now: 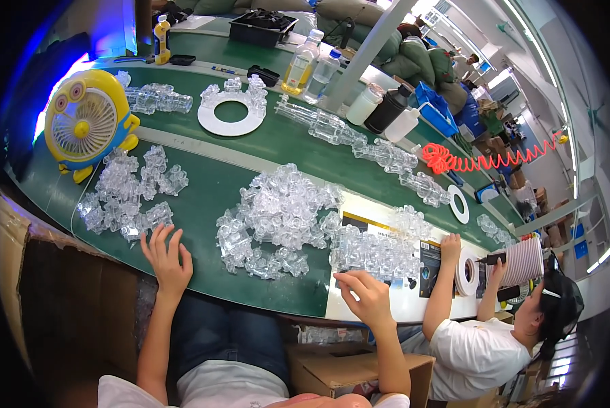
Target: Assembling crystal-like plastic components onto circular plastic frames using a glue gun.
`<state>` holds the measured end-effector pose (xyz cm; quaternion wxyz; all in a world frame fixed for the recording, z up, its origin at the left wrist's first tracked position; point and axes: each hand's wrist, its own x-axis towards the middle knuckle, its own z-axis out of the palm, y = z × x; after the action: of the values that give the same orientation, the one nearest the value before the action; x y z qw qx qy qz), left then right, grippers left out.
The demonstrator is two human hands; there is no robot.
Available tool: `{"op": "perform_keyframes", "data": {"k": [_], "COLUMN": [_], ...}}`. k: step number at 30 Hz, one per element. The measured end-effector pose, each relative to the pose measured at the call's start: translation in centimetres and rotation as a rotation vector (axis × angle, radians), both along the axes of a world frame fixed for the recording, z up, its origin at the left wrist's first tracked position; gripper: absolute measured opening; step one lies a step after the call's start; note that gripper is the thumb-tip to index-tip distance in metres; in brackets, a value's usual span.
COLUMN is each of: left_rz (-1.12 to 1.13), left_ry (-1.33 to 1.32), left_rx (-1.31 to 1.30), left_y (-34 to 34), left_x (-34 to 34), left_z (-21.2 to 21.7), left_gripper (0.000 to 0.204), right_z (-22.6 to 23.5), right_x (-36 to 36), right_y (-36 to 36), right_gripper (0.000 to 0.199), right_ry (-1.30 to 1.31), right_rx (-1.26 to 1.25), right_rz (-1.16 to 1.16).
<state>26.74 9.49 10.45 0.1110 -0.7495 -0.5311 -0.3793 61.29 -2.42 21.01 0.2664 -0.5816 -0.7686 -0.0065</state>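
- Fingers of the left hand (171, 270) were spread and slightly curled, with nothing visible between them; whether a fingertip touched plastic I could not tell.
- Just beyond them, at twelve o'clock, lay a clear plastic piece (159, 215), its long axis running roughly from eight to two; which end was its front could not be made out.
- Of the two hands, the left was nearer to that piece and to the loose cluster (118, 187), toward ten or eleven o'clock.
- Fingers of the right hand (369, 297) were bent, tips toward ten; whether they pinched anything was unclear.
- From those tips, the clear row (380, 255) lay toward two o'clock, its long axis near nine to three, and the large heap (284, 204) at eleven.
- Farther out, on the green table (203, 183), a yellow fan (81, 129) stood at eleven from the left hand.
- At two from the right was a co-worker's hand (450, 248).
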Motion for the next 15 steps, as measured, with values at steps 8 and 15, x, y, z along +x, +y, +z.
{"op": "perform_keyframes", "data": {"k": [8,15], "left_rz": [-0.005,0.007], "left_ry": [-0.013,-0.010], "left_rx": [0.000,0.013], "left_y": [0.20,0.12], "left_x": [0.35,0.32], "left_z": [-0.06,-0.43], "left_gripper": [0.030,0.030], "right_z": [-0.05,0.01], "right_x": [0.34,0.32], "right_y": [-0.06,0.04], "right_gripper": [0.022,0.020], "right_ry": [-0.011,-0.010], "right_rx": [-0.020,-0.020], "right_rz": [-0.014,-0.006]}}
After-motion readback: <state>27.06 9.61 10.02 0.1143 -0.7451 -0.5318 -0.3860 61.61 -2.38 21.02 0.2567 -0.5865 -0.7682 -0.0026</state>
